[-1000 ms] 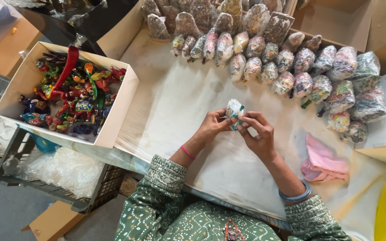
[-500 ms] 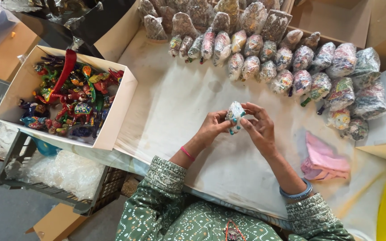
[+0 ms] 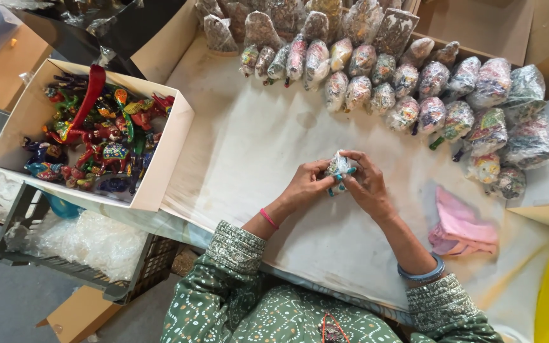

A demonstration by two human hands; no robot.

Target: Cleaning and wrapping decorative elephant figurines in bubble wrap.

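1. Head view: left hand and right hand meet over the white table cover, both grasping one small wrapped figurine between the fingertips.
2. Figurine: teal parts show through clear wrap; held just above the cover, pinched from both sides.
3. Beyond the grip: rows of wrapped figurines lying side by side across the far edge.
4. Left of the grip, well apart: open white box filled with bright painted figurines.
5. Right of the grip, near: folded pink cloth on the cover.
6. Below the box: dark crate holding bubble wrap.
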